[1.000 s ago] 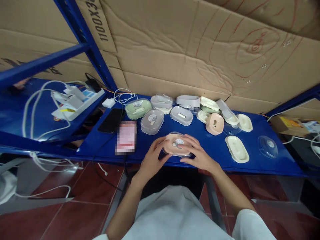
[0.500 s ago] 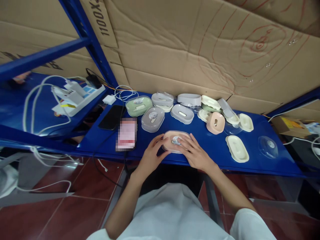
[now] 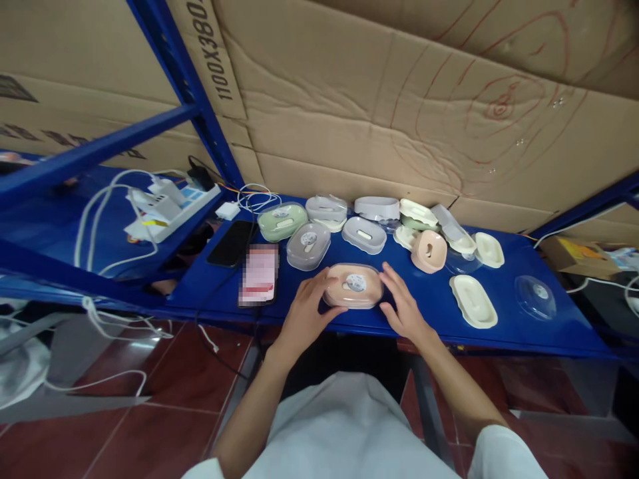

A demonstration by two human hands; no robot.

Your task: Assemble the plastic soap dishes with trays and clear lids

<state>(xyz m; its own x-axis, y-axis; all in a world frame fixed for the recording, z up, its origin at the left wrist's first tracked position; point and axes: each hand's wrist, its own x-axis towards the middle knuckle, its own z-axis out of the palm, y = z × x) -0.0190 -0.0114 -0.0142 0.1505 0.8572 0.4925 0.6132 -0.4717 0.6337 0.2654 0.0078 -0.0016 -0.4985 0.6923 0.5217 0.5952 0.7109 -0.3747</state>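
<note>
A pink soap box (image 3: 339,291) with a clear lid and a round label lies at the front of the blue table. My left hand (image 3: 308,309) grips its left end, thumb at the near edge and fingers at the far side. At the other end, my right hand (image 3: 403,305) is open, thumb and fingers apart; whether a fingertip touches the lid I cannot tell. Beyond the box sit a lidded grey soap box (image 3: 308,247) and a grey tray (image 3: 364,235). A pink soap box base (image 3: 429,253) stands farther right.
A lidded green box (image 3: 283,221) and several grey and cream parts line the back. To the right are a cream tray (image 3: 473,301) and a clear lid (image 3: 535,297). Two phones, one being a black phone (image 3: 231,243), lie left, near a power strip (image 3: 174,219) with cables.
My right hand has lifted off the lid and moved to the right, uncovering the label. The left hand still grips the box. The camera view has tilted slightly upward.
</note>
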